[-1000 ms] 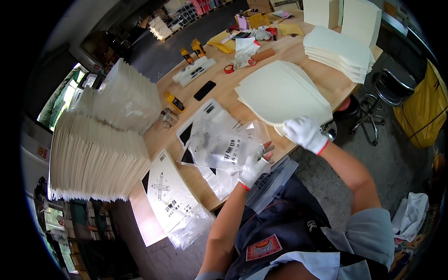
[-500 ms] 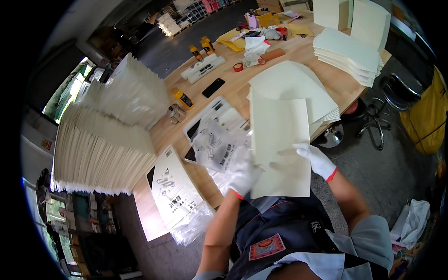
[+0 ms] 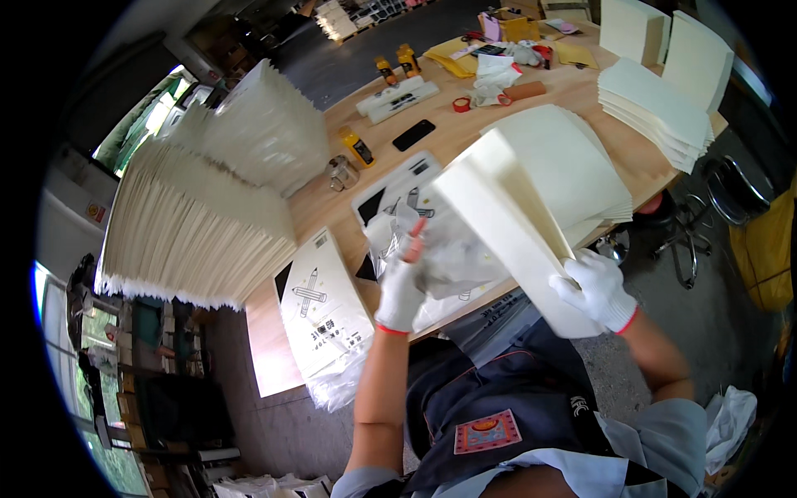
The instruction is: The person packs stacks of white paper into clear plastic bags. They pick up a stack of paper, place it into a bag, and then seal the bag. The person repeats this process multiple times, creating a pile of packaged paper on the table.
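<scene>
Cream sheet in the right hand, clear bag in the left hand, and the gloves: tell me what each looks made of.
Cream sheet: likely stiff matte paper or card; it keeps flat with a crisp edge.
Clear bag: thin glossy plastic film, see-through and crinkled, with glare.
Gloves on the left hand and right hand: apparently white knit fabric with red cuff trim; any coating cannot be made out.

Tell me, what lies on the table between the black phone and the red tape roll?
Nothing: in the head view, only bare wood of the table shows between the black phone and the red tape roll.
</scene>
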Tool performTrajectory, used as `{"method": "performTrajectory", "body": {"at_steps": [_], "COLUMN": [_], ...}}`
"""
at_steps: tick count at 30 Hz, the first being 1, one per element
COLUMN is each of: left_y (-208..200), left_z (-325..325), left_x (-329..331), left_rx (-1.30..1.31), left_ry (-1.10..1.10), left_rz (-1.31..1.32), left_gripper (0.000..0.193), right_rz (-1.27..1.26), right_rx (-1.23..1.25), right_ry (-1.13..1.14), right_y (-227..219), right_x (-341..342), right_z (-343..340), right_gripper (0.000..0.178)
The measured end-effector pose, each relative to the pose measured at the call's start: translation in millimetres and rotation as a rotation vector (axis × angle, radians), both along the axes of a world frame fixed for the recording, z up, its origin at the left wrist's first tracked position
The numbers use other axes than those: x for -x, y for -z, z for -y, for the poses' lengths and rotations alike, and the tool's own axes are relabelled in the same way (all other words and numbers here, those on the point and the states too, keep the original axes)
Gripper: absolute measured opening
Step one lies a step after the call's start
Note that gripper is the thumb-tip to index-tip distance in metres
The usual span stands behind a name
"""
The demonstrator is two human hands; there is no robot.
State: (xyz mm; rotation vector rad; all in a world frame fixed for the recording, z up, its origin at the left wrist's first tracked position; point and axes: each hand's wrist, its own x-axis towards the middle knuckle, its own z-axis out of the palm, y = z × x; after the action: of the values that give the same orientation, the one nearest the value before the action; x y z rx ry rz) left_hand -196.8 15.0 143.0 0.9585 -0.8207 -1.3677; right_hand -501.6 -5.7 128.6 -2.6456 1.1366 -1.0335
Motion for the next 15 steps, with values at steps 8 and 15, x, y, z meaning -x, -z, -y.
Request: {"method": "performTrajectory", "body": {"at_steps": [8,15], "left_y": [-11.9,59.7], "left_z": [-25.6,-94.7], "left_x": [-35.5,50.8], "left_rx": [0.401,0.765], "left_ry": [-0.023,-0.058], "left_rz": [0.621,1.253], "left_gripper": [0.062,0.034], "right_rz": [-0.537,0.394], "right_rx": [0.079,-1.060], "right_ry": [-0.306,-0.396], "right_y": [-16.8,108.3], "right_x": [-44.9,-49.8], "right_z": [15.7,70.2], "right_gripper": [0.017,0.032]}}
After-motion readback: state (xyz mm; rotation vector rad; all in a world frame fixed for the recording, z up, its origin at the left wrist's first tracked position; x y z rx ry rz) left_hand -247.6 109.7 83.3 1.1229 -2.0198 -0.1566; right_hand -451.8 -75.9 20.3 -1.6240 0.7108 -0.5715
